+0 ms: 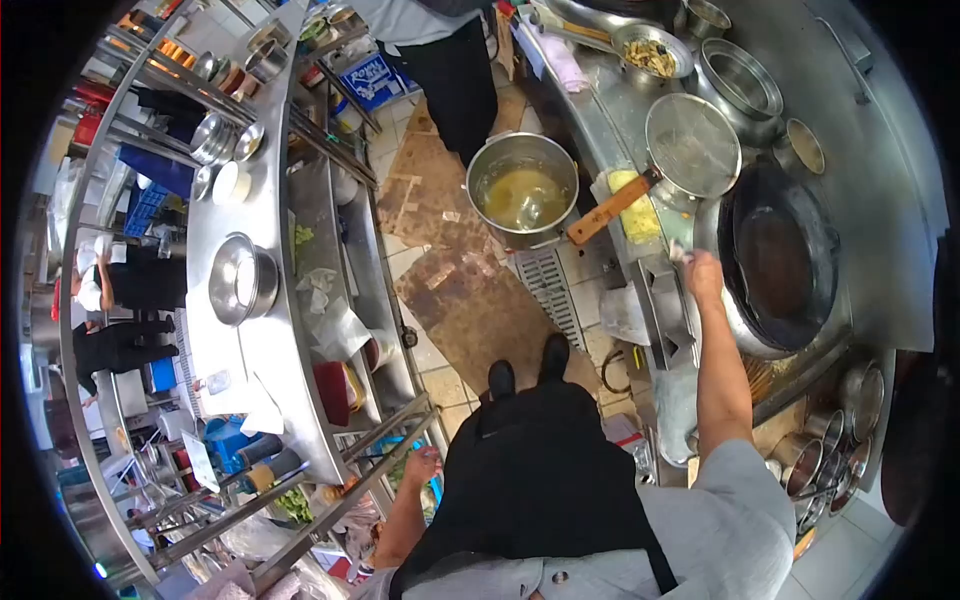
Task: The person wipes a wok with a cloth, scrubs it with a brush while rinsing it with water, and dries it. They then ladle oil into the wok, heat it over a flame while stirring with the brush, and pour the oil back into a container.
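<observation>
My right hand [704, 275] is stretched out over the metal counter, at the near-left rim of a large dark wok [780, 260]. Its fingers are closed round something small and whitish, too small to name. Just beyond it lie a yellow sponge-like block [638, 216] and a round strainer [693, 146] with a wooden handle. My left hand [422, 466] hangs low beside the left shelving, its fingers loosely apart with nothing visible in them. A big pot [522, 188] with yellowish liquid stands ahead, left of the counter.
Another person [450, 80] in a dark apron stands beyond the pot. A steel bowl [243, 280] sits on the left counter [215, 350]. Flattened cardboard [490, 320] and a floor drain [548, 295] lie in the aisle. Stacked pans [825, 435] are at the lower right.
</observation>
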